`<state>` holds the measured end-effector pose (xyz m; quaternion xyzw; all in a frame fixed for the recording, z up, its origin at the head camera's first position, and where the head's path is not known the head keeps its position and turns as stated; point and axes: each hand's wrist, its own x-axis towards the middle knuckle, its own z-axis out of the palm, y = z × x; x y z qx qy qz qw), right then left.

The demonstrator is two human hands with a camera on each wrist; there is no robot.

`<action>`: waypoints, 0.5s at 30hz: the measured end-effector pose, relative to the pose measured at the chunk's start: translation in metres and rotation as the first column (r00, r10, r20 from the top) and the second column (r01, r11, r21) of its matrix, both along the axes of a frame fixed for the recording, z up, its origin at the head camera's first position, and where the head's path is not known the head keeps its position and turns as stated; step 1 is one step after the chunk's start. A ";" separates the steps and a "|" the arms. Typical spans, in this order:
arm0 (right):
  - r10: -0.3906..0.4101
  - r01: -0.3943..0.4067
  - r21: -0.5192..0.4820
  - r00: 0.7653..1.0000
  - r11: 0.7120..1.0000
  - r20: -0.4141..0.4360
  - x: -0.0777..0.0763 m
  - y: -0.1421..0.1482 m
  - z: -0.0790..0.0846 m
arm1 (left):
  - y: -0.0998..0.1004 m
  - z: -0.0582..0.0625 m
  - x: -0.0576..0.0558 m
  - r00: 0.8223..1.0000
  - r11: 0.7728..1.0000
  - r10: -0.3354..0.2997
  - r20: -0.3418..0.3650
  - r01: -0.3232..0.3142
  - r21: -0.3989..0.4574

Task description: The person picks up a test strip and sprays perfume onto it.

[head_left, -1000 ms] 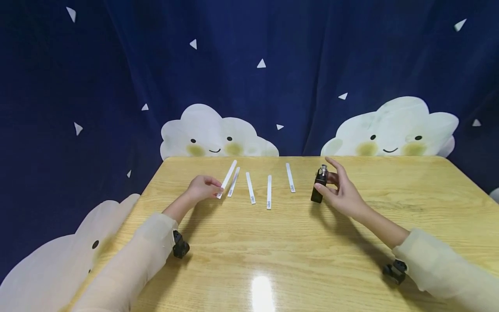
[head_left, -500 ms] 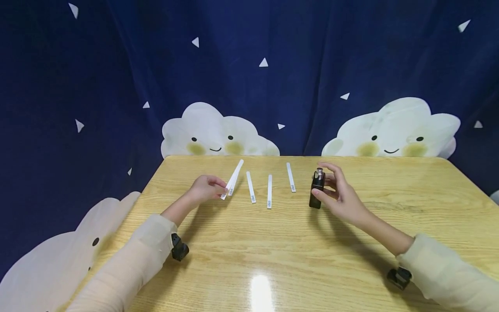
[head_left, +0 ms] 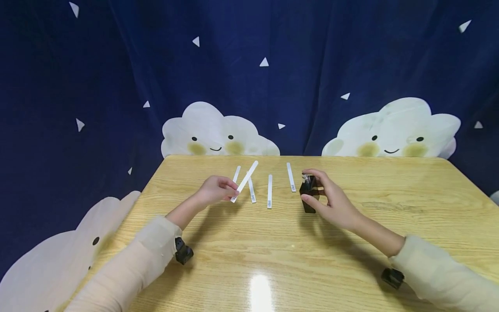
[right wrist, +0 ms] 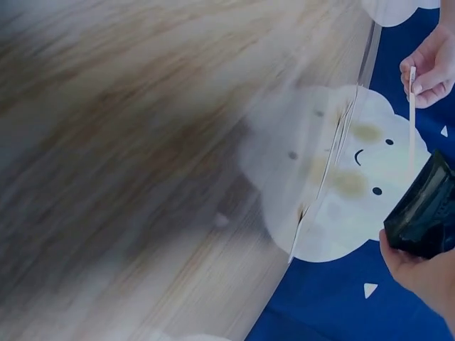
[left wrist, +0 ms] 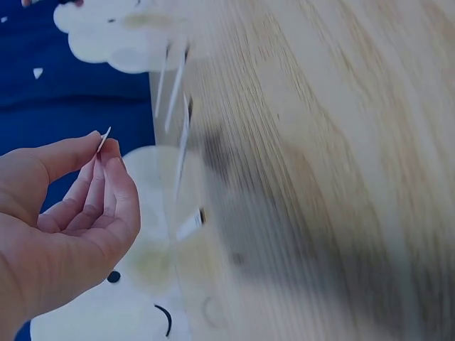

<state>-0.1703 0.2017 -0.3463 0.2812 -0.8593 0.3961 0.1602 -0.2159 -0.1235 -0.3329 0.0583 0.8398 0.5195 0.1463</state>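
My left hand (head_left: pixel 218 189) pinches a white paper scent strip (head_left: pixel 248 174) by its printed end, above the table and slanting up to the right. In the left wrist view this scent strip (left wrist: pixel 104 138) appears nearly edge-on between thumb and fingers. My right hand (head_left: pixel 334 203) grips a dark perfume bottle (head_left: pixel 308 193) with a silver spray top, tilted leftward and apart from the strip. A finger lies over the top; whether it presses cannot be told. In the right wrist view the dark bottle (right wrist: pixel 423 206) sits near the raised strip's far end.
Several more white strips lie spread on the wooden table (head_left: pixel 241 242), among them one strip (head_left: pixel 269 191) in the middle and another strip (head_left: pixel 290 177) closer to the bottle. A dark blue curtain (head_left: pixel 296 78) with cloud prints hangs behind the table's back edge.
My left hand has shifted right with the scent strip, which now crosses above a strip lying on the table. The perfume bottle has come leftward and tilted, with a finger now over its top.
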 end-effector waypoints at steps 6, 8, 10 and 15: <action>-0.054 0.062 0.076 0.993 0.995 -0.104 0.001 -0.011 0.002 | 0.011 0.004 0.008 0.999 0.999 -0.050 -0.013 0.050 0.005; -0.067 0.080 0.098 0.989 0.992 -0.133 0.001 -0.013 0.001 | 0.014 0.006 0.009 0.998 0.998 -0.065 -0.026 0.065 0.005; -0.065 0.083 0.113 0.985 0.990 -0.159 0.001 -0.015 0.002 | 0.016 0.006 0.011 0.997 0.997 -0.078 -0.030 0.078 0.014; -0.057 0.081 0.125 0.982 0.989 -0.181 0.000 -0.019 0.002 | 0.022 0.008 0.015 0.997 0.996 -0.079 0.001 0.079 0.048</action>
